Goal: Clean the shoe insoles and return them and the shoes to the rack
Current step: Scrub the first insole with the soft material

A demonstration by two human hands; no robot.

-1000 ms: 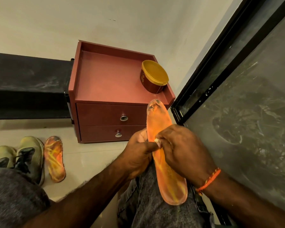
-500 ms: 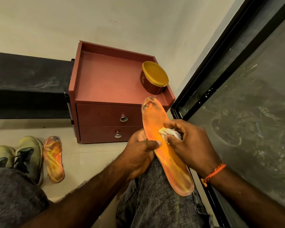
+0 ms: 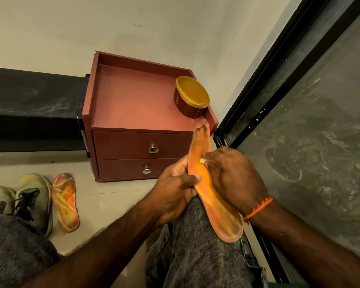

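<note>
Both hands work one insole (image 3: pixel 206 183): left hand (image 3: pixel 173 192) grips its edge, while right hand (image 3: pixel 235 175), fingers now curled over the cloth (image 3: pixel 202 161), has slid back toward the middle, wiping unfinished.

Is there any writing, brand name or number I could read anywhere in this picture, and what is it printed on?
No text here can be read.
Brown tub with the yellow lid: a pale emblem and a small mark on its side, too blurred to read.
Orange insole held across the knee: colour swirls and dirt only, no lettering seen.
Second insole and shoes on the floor: no legible marks.
Red drawer unit: plain, no label.
</note>
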